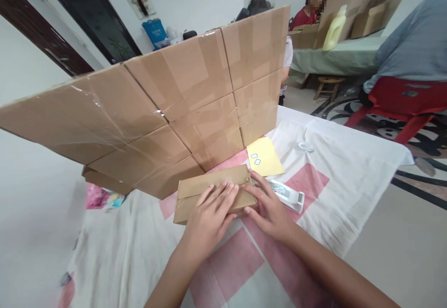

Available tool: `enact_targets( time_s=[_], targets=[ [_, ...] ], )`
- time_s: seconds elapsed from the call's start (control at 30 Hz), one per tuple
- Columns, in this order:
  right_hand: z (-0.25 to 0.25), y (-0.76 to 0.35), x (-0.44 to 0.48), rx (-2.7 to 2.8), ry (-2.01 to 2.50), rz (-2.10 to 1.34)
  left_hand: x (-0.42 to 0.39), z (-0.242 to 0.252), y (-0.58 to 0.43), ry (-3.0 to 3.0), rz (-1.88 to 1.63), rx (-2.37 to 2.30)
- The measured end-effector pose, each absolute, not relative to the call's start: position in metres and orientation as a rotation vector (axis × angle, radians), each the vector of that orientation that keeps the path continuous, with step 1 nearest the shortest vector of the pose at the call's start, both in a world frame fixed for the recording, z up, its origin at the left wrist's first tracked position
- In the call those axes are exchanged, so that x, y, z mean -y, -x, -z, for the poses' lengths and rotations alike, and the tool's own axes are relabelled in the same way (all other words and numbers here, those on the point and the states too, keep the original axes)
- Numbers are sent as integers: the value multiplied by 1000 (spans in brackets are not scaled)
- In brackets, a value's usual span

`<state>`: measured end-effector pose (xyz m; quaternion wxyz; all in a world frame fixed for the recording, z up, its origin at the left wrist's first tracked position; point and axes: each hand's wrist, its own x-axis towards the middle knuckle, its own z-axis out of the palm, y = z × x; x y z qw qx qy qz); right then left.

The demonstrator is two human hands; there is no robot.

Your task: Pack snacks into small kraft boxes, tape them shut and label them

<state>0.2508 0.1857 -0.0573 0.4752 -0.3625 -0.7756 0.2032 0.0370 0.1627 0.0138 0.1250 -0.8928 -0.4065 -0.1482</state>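
A small closed cardboard box (186,200) lies on the cloth in front of me. Its top flaps meet along a seam. My left hand (213,210) rests on the lid with its fingers stretched out and its thumb by the near edge. At the box's right end is my right hand (267,205), its fingers at the far corner and top and its thumb at the near corner, gripping that end. Partly behind the right hand lies a white device or packet (291,197); its kind is unclear. A yellow sheet (267,156) with two small blue-outlined shapes lies beyond the box.
A tall cardboard panel (206,126) stands across the table behind the box. A white ring-shaped item (306,147) lies at the right on the tablecloth (328,219). A pink packet (101,197) sits at left. Other people, a red chair (408,98) and a yellow bottle (334,30) are farther back.
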Motion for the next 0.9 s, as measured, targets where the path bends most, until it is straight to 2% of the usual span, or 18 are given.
enact_targets(
  time_s=[0.2, 0.53, 0.9],
  targets=[
    [58, -250, -186, 1902, 859, -467, -158, -6, -30, 2563, 593, 1084],
    [59, -251, -184, 1901, 844, -453, -157, -5, -29, 2580, 655, 946],
    [57, -254, -188, 1911, 853, -498, -153, -16, -34, 2578, 507, 908]
  ],
)
